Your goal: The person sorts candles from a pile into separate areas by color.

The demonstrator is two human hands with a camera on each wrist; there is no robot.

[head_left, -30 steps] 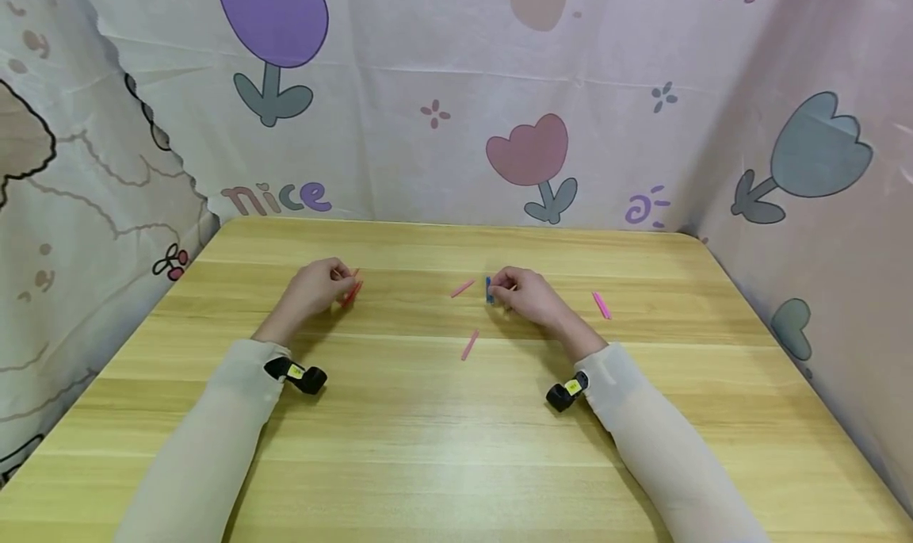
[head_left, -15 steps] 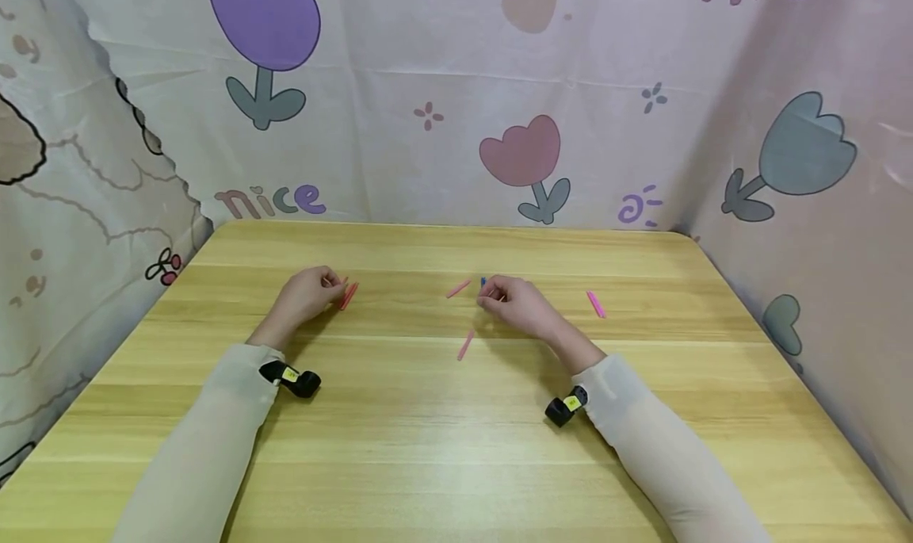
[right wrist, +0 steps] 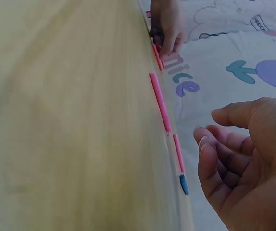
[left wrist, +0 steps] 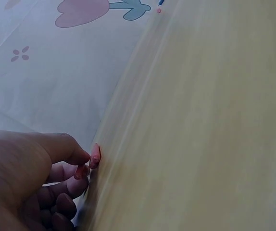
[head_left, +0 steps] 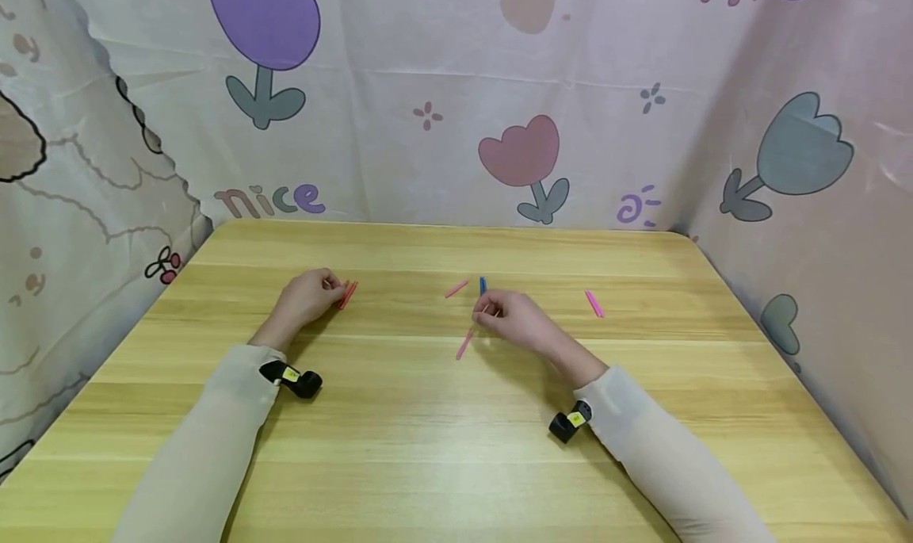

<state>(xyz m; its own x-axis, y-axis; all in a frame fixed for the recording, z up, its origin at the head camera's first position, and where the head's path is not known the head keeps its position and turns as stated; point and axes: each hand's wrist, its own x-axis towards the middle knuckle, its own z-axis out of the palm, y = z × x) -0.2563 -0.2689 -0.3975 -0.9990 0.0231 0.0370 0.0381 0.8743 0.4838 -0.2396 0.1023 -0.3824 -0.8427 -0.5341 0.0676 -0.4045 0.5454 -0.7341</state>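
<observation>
On the left of the wooden table, my left hand (head_left: 307, 297) pinches a red stick (left wrist: 81, 171) between thumb and forefinger. A second red stick (left wrist: 95, 155) lies right beside it. My right hand (head_left: 515, 319) hovers over the table near the middle, its thumb and fingers apart and holding nothing in the right wrist view. Just beyond it lies a blue stick (head_left: 483, 284), partly hidden in the head view by the fingers. Below the fingertips is a pink stick (head_left: 464, 345), its far end close to the hand. Another pink stick (head_left: 457, 288) lies slanted left of the blue one.
Bright pink sticks (head_left: 595, 304), lying close together, are on the right side of the table (head_left: 428, 448). A printed cloth (head_left: 399, 162) hangs along the back and both sides. Each sleeve carries a small black wrist camera (head_left: 303, 383).
My right hand has let go of the blue stick and moved toward me, near the closer pink stick. The left hand stays with the red sticks. The head view has shifted slightly.
</observation>
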